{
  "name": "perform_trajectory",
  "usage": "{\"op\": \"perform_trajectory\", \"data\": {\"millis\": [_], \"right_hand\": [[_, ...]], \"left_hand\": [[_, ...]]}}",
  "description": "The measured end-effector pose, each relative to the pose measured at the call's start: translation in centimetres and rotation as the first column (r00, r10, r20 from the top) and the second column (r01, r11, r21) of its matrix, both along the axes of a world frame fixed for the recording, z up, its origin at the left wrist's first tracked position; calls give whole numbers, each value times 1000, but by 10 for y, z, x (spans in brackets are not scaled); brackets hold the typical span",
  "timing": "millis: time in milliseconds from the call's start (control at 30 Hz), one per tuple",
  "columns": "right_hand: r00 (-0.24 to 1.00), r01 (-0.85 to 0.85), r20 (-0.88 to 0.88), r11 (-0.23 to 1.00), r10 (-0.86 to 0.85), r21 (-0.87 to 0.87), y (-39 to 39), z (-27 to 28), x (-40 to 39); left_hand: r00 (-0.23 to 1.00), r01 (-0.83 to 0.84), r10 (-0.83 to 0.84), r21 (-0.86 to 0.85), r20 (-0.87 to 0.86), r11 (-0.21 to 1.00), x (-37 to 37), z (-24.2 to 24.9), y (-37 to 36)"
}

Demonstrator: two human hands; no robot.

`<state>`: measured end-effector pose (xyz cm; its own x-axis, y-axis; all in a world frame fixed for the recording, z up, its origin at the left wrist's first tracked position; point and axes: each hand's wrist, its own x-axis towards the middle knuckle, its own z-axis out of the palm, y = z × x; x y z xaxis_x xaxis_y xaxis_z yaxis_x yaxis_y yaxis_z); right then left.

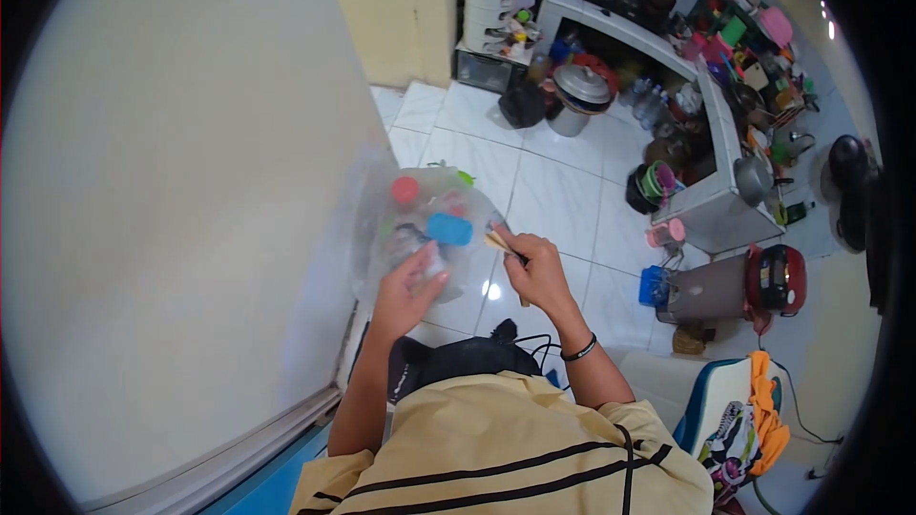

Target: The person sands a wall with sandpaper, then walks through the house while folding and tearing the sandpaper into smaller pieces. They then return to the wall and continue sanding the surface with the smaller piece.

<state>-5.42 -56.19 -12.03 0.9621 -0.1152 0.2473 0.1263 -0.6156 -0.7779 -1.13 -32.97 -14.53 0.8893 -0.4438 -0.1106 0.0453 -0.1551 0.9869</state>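
Note:
A cloudy translucent plastic container [367,238] lies in front of me, with a red round lid [405,191] and a blue rectangular piece [449,230] showing among other small items. My left hand [408,294] is over its near side, thumb and fingers curled around something pale that I cannot make out. To the right, my right hand [539,270] is closed around a slim tan tool [497,242] with a dark part. The tool's wide tan end points toward the container, and its other end pokes out below the fist.
White floor tiles [563,191] lie beyond my hands. A large wall or panel [191,181] fills the left. A lidded pot [582,86] and black bag [522,105] stand ahead; a tiled counter [716,215] with kitchenware runs along the right, near a red-topped appliance [778,281].

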Motion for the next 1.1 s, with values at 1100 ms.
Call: {"op": "perform_trajectory", "data": {"millis": [1100], "right_hand": [[996,87,-64,853,-63,515,-269,20,-27]], "left_hand": [[914,322,-379,-309,-146,895,66,34,-326]]}}
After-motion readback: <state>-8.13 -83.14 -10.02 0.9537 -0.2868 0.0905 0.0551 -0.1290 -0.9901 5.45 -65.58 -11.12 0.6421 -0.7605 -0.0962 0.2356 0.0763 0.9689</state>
